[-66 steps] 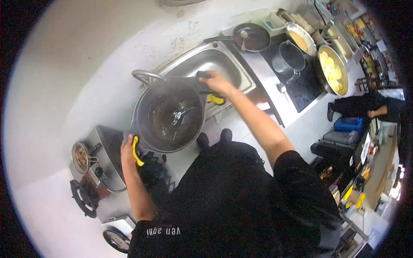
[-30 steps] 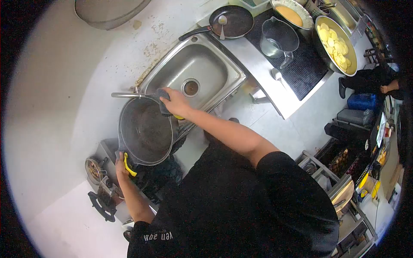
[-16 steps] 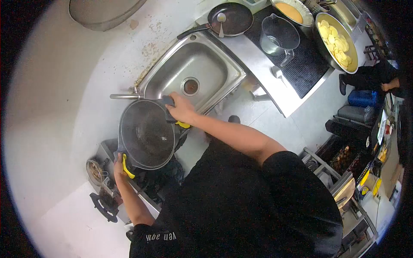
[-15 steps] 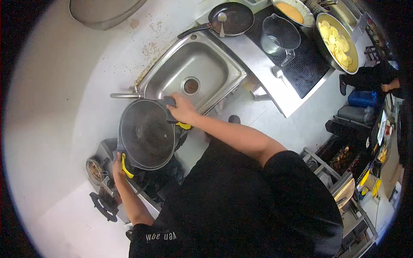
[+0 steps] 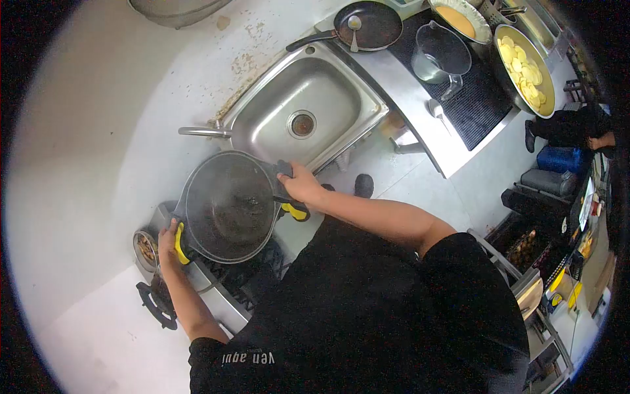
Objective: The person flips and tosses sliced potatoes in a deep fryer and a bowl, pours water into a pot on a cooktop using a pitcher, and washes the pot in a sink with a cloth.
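Observation:
A large, deep dark pot [image 5: 231, 209] hangs between my two hands, in front of the sink's near-left corner and partly over the stove. My left hand [image 5: 169, 244] is closed round its left handle, where a yellow grip shows. On the opposite side, my right hand [image 5: 304, 183] grips the other handle, which has dark padding and a yellow part below it. A whitish haze lies over the pot's inside. I cannot tell whether anything lies at its dark bottom. The steel sink [image 5: 262, 125] has a round drain.
A stove [image 5: 246, 289] lies beneath the pot, beside a small pan of brown pieces [image 5: 145, 250]. Right of the sink, the counter [image 5: 420, 111] carries a frying pan [image 5: 369, 25], a clear jug [image 5: 441, 56] and a bowl of sliced potatoes [image 5: 525, 72]. Another person's hand [image 5: 602, 141] shows far right.
The pot has moved slightly away from the sink, toward the stove and my body. More haze shows inside it. Both hands keep hold of the handles, and the view has shifted a little.

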Tool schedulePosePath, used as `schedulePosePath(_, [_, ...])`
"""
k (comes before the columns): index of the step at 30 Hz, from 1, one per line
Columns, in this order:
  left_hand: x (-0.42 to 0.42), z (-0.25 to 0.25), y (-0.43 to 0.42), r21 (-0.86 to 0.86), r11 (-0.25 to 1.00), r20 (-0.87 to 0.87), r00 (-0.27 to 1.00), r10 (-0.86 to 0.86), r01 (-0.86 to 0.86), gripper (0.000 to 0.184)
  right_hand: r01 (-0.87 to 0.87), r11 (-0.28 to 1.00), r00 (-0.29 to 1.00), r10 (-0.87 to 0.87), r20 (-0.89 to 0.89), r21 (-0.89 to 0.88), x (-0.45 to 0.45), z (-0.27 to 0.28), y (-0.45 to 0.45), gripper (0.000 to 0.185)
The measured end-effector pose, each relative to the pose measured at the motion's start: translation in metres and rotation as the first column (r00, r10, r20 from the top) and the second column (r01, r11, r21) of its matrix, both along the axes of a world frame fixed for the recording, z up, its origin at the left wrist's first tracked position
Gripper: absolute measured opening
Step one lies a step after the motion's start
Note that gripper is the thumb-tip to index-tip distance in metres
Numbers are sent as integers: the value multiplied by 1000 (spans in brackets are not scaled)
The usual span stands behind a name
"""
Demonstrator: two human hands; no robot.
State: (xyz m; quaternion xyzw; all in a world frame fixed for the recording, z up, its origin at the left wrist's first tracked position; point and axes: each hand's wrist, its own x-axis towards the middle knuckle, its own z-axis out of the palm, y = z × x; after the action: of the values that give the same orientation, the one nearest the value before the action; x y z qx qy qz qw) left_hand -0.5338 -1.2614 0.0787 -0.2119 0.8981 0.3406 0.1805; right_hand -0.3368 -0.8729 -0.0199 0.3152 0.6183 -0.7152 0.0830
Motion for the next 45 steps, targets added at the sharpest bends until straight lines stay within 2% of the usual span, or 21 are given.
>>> schedulePosePath(3, [-10,-5,-8,37,999,34,999,0,-2,96,32,999,999,-32,4,28,5,2,-2,40])
schedulePosePath(4, [-12,-4,-8,37,999,31,1000,1,-2,96,59,998,998,-59,-4,-19,6,-2,-4,40])
schedulePosePath(6, [-15,1,-7,-38,998,51,997,-51,53,95,86,994,996,-87,-14,-66,6,-12,-10,39])
schedulePosePath(9, [-12,7,2,-65,996,31,998,-54,56,94,180,984,984,-180,7,1,7,-31,-20,37])
schedulePosePath(10, [-7,18,16,-66,996,30,998,-55,57,94,143,986,990,-143,7,-84,7,-33,-18,36])
schedulePosePath(11, [2,37,38,-62,994,75,994,-80,84,85,104,980,994,-105,4,-167,8,-34,-17,35])
schedulePosePath(12, [7,50,53,-57,992,119,987,-104,112,77,106,980,994,-106,4,-168,9,-33,-18,35])
schedulePosePath(13, [7,54,60,-57,992,119,987,-106,113,77,119,976,993,-118,15,-183,11,-29,-18,34])
schedulePosePath(14, [7,57,65,-189,963,94,980,-176,191,71,132,971,991,-129,27,-198,12,-25,-18,33])
schedulePosePath(16, [-5,47,48,-320,911,77,966,-248,259,66,130,966,990,-117,74,-223,16,7,-8,32])
schedulePosePath(18, [-35,14,-1,-133,973,35,982,-184,187,66,130,960,987,-103,120,-250,18,12,-10,31])
schedulePosePath(21, [-10,49,50,-80,984,60,986,-157,161,75,182,958,983,-179,36,-222,18,-5,-20,32])
schedulePosePath(23, [-15,48,49,-84,982,65,985,-162,167,79,184,926,983,-167,79,-331,19,-6,-19,33])
schedulePosePath(26, [-32,36,31,-95,981,78,984,-162,169,86,196,918,978,-155,142,-345,20,9,-15,30])
schedulePosePath(29, [-55,24,6,-88,977,113,977,-182,192,88,208,904,977,-178,115,-373,22,15,-15,27])
schedulePosePath(34, [-48,45,33,-99,964,139,963,-233,247,89,201,898,978,-165,126,-392,20,7,-20,26])
schedulePosePath(37, [-41,54,51,-164,960,91,972,-216,229,89,229,875,972,-183,145,-427,20,13,-19,26])
schedulePosePath(39, [-54,45,39,-147,958,79,968,-237,246,77,244,855,969,-193,156,-457,19,7,-22,27])
schedulePosePath(40, [-52,49,45,-147,957,79,968,-239,248,77,232,879,970,-177,168,-417,17,-5,-26,27])
schedulePosePath(42, [-45,59,60,-153,938,86,949,-302,312,60,221,900,970,-162,181,-376,17,-17,-30,27])
schedulePosePath(45, [-27,74,84,-98,958,29,963,-266,268,49,266,879,962,-213,172,-396,18,-18,-33,24])
